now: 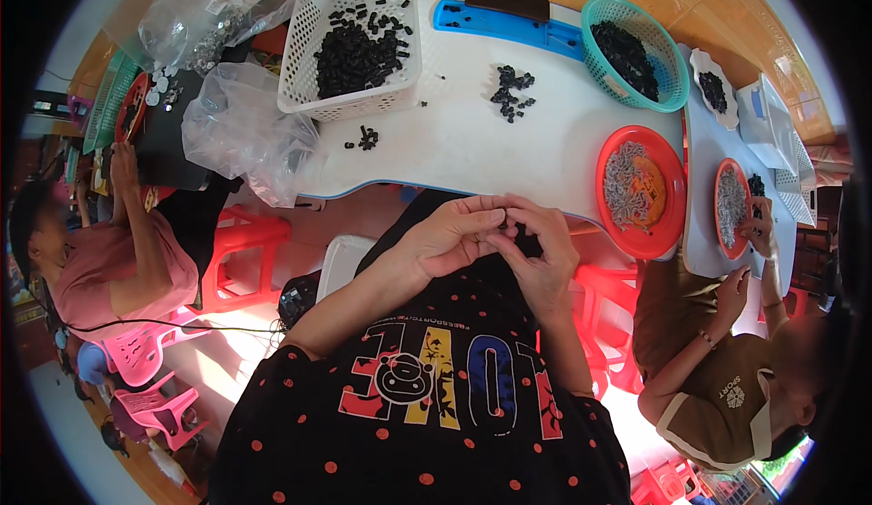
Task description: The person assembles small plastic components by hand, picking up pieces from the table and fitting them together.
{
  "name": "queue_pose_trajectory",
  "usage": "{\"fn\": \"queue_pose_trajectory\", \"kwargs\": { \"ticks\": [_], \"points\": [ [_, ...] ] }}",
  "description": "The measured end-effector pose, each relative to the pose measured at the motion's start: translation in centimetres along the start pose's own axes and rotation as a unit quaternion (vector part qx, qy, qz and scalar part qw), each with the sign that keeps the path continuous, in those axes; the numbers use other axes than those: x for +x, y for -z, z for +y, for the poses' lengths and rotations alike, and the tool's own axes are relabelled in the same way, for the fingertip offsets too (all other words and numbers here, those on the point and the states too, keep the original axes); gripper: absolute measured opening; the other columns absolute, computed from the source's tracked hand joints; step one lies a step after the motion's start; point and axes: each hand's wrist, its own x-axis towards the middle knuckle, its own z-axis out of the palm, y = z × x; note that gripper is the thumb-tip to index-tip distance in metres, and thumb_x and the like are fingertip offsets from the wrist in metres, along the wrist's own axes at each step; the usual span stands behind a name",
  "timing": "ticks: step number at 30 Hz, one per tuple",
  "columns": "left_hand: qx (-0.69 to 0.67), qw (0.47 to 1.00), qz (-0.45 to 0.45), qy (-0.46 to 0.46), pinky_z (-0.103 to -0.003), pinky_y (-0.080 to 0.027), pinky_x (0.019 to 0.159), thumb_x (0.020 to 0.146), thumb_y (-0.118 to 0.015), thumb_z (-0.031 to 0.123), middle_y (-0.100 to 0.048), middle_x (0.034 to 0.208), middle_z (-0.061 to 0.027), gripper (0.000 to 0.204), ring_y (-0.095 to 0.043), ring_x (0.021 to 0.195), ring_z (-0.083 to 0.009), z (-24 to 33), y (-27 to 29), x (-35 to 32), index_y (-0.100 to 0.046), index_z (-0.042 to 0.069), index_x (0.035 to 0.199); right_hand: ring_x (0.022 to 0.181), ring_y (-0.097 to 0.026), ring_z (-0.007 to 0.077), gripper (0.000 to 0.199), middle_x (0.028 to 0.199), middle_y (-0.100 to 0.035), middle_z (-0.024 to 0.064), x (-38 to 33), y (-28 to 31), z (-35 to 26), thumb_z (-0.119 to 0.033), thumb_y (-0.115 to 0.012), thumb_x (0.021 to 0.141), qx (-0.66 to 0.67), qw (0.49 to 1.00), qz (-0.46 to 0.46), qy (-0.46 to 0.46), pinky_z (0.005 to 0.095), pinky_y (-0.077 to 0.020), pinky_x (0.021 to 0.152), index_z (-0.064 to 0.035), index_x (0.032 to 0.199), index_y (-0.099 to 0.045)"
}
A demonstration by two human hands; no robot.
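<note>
Spread wide across the white table [472, 142]: white basket [350, 37] heaped with black parts, teal basket [636, 51] likewise, red plate [640, 192] of grey pieces within easy reach. Loose black pile [511, 92] mid-table, ready for picking. Down in the lap, left hand [454, 237] and right hand [540, 251] meeting, fingertips pinched tight together around a tiny black piece [510, 226], barely visible, held close for fiddly work.

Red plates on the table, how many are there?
3. One red plate with grey pieces lies right of the hands, a second red plate is at the far right by another person's hand, and a third red plate at far left is half hidden.
</note>
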Motion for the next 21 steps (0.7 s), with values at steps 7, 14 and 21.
{"fn": "queue_pose_trajectory", "kwargs": {
  "ticks": [7,14,21],
  "points": [
    [-0.089,0.987,0.044,-0.125,-0.030,-0.052,0.087,0.090,-0.063,0.006,-0.067,0.098,-0.0086,0.015,-0.064,0.094,-0.0175,-1.4,-1.1,0.3,-0.063,0.004,0.105,0.075,-0.063,0.0202,0.022,0.091,-0.066,0.0091,0.2,-0.2,-0.5,0.000,-0.076,0.074,0.001,0.998,0.028,-0.048,0.0285,-0.0495,0.066,0.0004,0.094,-0.067],
    [0.068,0.957,0.018,-0.281,-0.031,-0.048,0.072,0.092,-0.062,0.012,-0.067,0.104,-0.0072,0.010,-0.062,0.093,-0.0166,-1.9,-1.1,1.4,-0.065,0.012,0.101,0.066,-0.061,0.0129,0.012,0.084,-0.067,0.0085,1.1,-1.1,-0.3,0.000,-0.066,0.086,0.345,0.891,0.031,-0.292,0.0242,-0.0500,0.057,0.0064,0.097,-0.067],
    [-0.062,0.971,0.041,-0.227,-0.032,-0.047,0.094,0.090,-0.062,0.005,-0.066,0.105,-0.0111,0.013,-0.060,0.099,-0.0166,-1.8,-1.1,0.6,-0.065,0.002,0.103,0.067,-0.062,0.0137,0.011,0.082,-0.067,0.0100,1.0,-2.1,0.3,0.003,-0.066,0.084,0.395,0.866,0.043,-0.304,0.0247,-0.0505,0.057,0.0071,0.095,-0.066]
  ]
}}
